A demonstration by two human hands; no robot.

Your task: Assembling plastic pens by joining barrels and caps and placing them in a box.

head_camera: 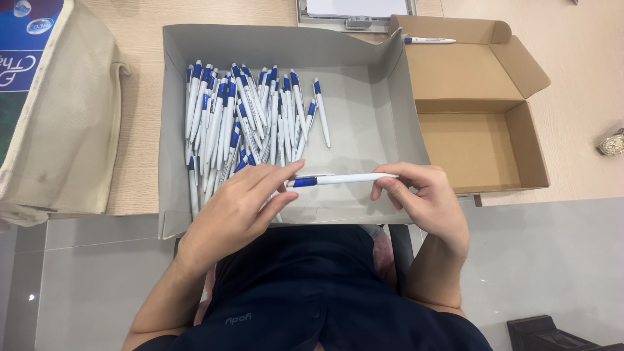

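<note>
A white pen with a blue grip [341, 179] lies level between both hands, above the near part of a grey cardboard tray [383, 97]. My left hand [237, 211] pinches its blue end with fingertips. My right hand [429, 198] holds the white end. Several matching white and blue pens [247, 117] lie heaped in the tray's left half.
A brown cardboard box [478, 136] stands open to the right, with one pen [429, 41] on its far flap. A beige cloth bag [62, 123] lies at the left. A wristwatch [611, 143] sits at the far right edge. A clipboard [354, 13] is beyond the tray.
</note>
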